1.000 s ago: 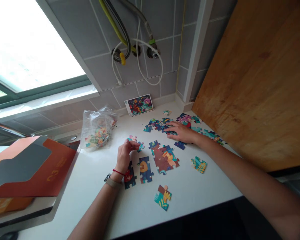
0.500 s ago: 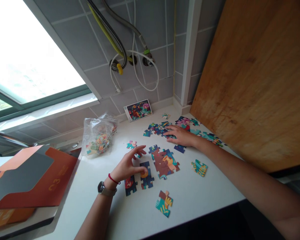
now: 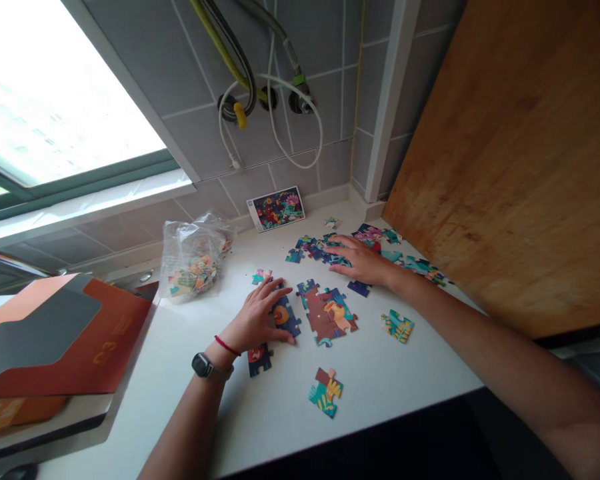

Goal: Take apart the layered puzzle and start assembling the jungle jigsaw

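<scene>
My left hand arches over a joined pair of dark blue puzzle pieces with an orange round shape, thumb at the lower edge and fingers at the upper end, gripping them against the table. Just below my palm lies a red and dark blue puzzle piece, partly covered. To the right is a joined brown section showing a yellow jug. My right hand rests with fingers spread on a cluster of dark blue puzzle pieces, holding nothing I can see.
A plastic bag of pieces stands at the back left. A picture card leans on the tiled wall. Loose pieces lie right, and another piece near the front. An orange and grey box sits left; a wooden panel borders the right.
The blue pair has shifted up and left and turned slightly with my left hand, which now spans it. My right hand stays over the cluster. The whole view has tilted a little downward.
</scene>
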Demonstrator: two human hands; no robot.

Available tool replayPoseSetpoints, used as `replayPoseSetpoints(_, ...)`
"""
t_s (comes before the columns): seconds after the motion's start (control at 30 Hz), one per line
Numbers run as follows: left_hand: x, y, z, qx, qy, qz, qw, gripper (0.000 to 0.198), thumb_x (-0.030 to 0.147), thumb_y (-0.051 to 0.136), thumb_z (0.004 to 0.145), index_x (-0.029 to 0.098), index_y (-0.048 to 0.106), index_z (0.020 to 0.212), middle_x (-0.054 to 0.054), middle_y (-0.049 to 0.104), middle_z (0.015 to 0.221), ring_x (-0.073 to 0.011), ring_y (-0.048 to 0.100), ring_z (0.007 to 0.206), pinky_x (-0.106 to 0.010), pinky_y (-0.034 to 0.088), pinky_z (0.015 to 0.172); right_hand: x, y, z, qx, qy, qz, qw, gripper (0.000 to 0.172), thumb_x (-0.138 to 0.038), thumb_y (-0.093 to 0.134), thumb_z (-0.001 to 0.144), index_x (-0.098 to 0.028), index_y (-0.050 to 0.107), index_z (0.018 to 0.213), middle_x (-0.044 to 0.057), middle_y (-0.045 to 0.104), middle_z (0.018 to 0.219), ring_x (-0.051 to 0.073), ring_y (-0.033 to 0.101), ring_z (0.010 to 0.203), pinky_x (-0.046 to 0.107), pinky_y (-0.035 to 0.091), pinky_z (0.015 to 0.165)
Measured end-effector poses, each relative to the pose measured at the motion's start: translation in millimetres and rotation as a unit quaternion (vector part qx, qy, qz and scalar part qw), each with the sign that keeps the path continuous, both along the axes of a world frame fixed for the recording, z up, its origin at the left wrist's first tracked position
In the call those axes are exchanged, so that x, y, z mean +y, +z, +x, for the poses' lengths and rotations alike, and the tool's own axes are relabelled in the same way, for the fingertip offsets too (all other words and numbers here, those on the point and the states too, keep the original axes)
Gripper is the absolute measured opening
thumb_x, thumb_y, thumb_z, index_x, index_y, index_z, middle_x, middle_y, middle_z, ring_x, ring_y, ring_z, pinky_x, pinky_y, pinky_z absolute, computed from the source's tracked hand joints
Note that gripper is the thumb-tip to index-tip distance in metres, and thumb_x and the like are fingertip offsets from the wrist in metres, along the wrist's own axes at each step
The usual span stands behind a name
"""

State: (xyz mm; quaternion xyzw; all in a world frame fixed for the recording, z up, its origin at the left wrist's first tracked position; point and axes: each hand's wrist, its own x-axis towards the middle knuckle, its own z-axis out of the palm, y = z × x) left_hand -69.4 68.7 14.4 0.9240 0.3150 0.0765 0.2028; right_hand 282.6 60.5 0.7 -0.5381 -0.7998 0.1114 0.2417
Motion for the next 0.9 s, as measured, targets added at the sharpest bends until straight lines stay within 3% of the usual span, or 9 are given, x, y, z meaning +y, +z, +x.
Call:
replayPoseSetpoints(0.17, 6.8, -10.0, -3.1, -0.033, 0.04, 0.038, 0.998, 0.098, 0.076, 0.085, 0.06, 0.025, 0.061, 0.14, -0.021, 0.047, 0.158, -0.0471, 0.038, 0.149, -0.067, 0.034, 0.12, -14.1, 3.8, -26.9, 0.009, 0.106, -0.004, 0.994, 0.04, -0.042, 0.067, 0.096, -0.024, 0.072, 0.131, 0.012, 0.066, 0.138, 0.029, 0.055, 0.136, 0.05, 0.04, 0.12)
replayPoseSetpoints(0.3, 10.3, -13.0, -5.4, -0.055, 0.07, 0.057, 0.994, 0.086, 0.073, 0.086, 0.063, 0.025, 0.066, 0.132, -0.019, 0.052, 0.153, -0.0443, 0.045, 0.144, -0.063, 0.04, 0.117, -26.8, 0.4, -47.6, -0.01, 0.171, -0.032, 0.985, 0.051, -0.05, 0.076, 0.088, -0.025, 0.071, 0.133, 0.011, 0.062, 0.147, 0.03, 0.051, 0.141, 0.048, 0.037, 0.122)
replayPoseSetpoints(0.47, 12.9, -10.7, -6.0, -0.066, 0.09, 0.052, 0.992, 0.072, 0.067, 0.087, 0.066, 0.027, 0.071, 0.124, -0.017, 0.055, 0.15, -0.0426, 0.052, 0.138, -0.061, 0.044, 0.115, -35.6, 2.4, -58.0, -0.033, 0.181, -0.064, 0.981, 0.069, -0.057, 0.081, 0.081, -0.023, 0.068, 0.138, 0.015, 0.052, 0.156, 0.035, 0.044, 0.148, 0.051, 0.034, 0.123)
replayPoseSetpoints(0.7, 13.8, -12.3, -5.3, -0.057, 0.094, 0.051, 0.993, 0.067, 0.065, 0.085, 0.071, 0.027, 0.071, 0.125, -0.017, 0.054, 0.151, -0.0415, 0.05, 0.141, -0.06, 0.043, 0.116, -34.8, 2.8, -57.3, -0.031, 0.181, -0.07, 0.981, 0.066, -0.057, 0.081, 0.081, -0.027, 0.068, 0.139, 0.013, 0.052, 0.157, 0.034, 0.044, 0.148, 0.05, 0.035, 0.123)
replayPoseSetpoints(0.9, 10.2, -10.1, -1.4, -0.054, 0.061, 0.018, 0.997, 0.071, 0.065, 0.087, 0.068, 0.029, 0.07, 0.128, -0.015, 0.052, 0.154, -0.0438, 0.042, 0.147, -0.064, 0.036, 0.12, -34.7, 3.9, -57.9, -0.033, 0.184, -0.079, 0.979, 0.065, -0.055, 0.081, 0.082, -0.025, 0.068, 0.139, 0.014, 0.051, 0.158, 0.035, 0.043, 0.149, 0.052, 0.033, 0.124)
